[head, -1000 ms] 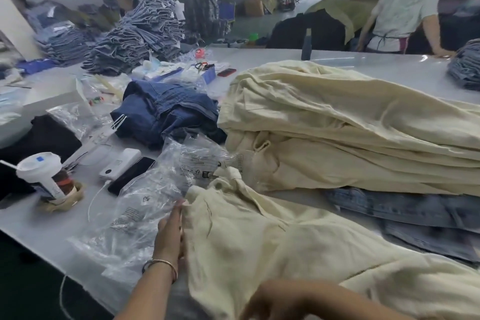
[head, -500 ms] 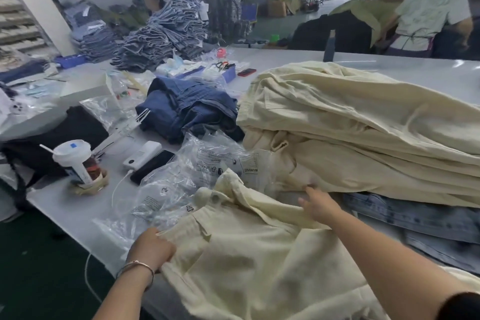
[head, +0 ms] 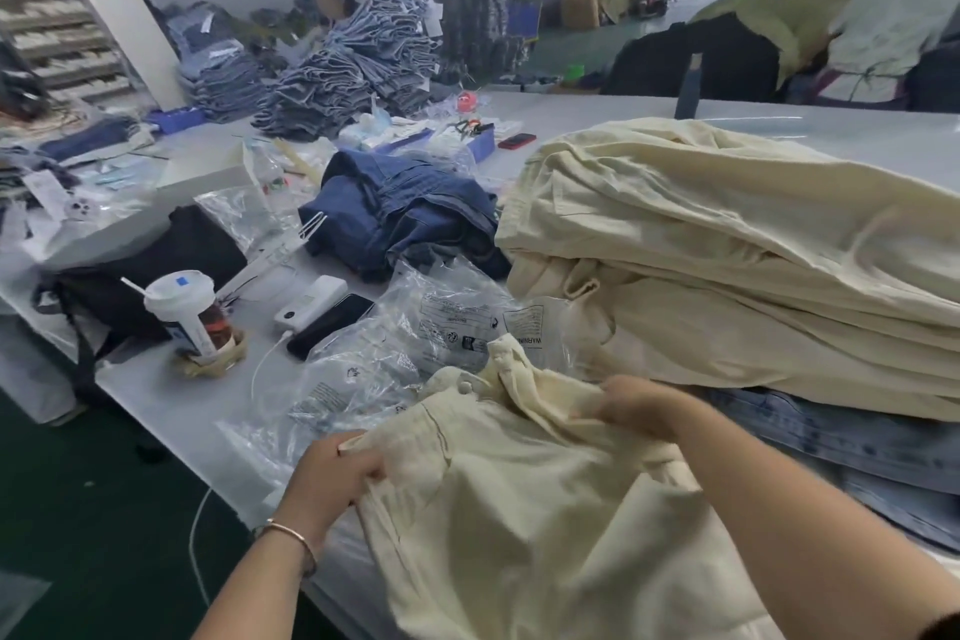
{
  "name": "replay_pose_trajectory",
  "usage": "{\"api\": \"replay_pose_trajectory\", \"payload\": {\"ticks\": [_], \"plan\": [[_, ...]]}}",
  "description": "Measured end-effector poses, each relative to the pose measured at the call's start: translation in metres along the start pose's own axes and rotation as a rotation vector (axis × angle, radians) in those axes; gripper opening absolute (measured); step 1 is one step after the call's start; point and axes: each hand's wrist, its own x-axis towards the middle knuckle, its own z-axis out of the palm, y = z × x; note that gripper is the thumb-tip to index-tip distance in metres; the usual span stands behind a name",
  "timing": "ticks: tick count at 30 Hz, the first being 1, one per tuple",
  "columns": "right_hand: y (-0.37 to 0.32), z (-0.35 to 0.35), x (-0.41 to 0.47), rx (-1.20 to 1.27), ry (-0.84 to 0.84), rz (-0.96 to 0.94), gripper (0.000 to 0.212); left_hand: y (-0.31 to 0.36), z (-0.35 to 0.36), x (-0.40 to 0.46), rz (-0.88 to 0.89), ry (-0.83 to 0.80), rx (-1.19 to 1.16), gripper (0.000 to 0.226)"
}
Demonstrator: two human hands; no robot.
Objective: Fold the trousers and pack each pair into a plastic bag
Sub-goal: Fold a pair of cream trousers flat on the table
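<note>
Head camera, packing table: a worker's left hand [head: 332, 476] and right hand [head: 641, 405] each clench the waistband edge of a cream pair of trousers [head: 519, 525], which lies unfolded at the near edge of the white table [head: 156, 395] and hangs partly over it. The left hand grips the waistband's near corner; the right bunches the cloth at the far side, close to the button. Empty plastic bags [head: 415, 343] lie crumpled just beyond the waistband, none of them visibly filled. A tall stack of cream trousers [head: 727, 265] waits to the right, resting on blue denim [head: 831, 442]. Judging by this, the pair in hand is only being straightened, with folding and bagging still ahead and most of the job left. A lidded drink cup [head: 182, 312], a phone [head: 330, 325] and heaped dark jeans [head: 400, 213] sit further left.
</note>
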Motion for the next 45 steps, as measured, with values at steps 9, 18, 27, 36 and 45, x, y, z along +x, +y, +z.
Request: {"api": "replay_pose_trajectory", "payload": {"ticks": [9, 18, 27, 36, 45], "plan": [[-0.029, -0.097, -0.073, 0.039, 1.201, -0.422, 0.019, 0.017, 0.023, 0.019, -0.031, 0.074, -0.259, 0.053], [0.036, -0.007, -0.047, -0.462, 0.624, 0.020, 0.076, 0.001, 0.022, 0.038, 0.010, 0.468, 0.470, 0.057], [0.063, 0.069, -0.100, -0.420, 0.345, 0.243, 0.084, 0.024, 0.132, 0.021, 0.565, -0.217, 0.854, 0.055], [0.121, 0.088, -0.194, -0.202, 1.202, 0.147, 0.048, 0.014, 0.193, 0.016, 0.517, -0.278, 1.197, 0.045], [0.226, 0.075, -0.271, -0.240, 0.873, 0.559, 0.062, 0.057, 0.304, -0.079, 0.971, -0.571, 0.680, 0.033]]}}
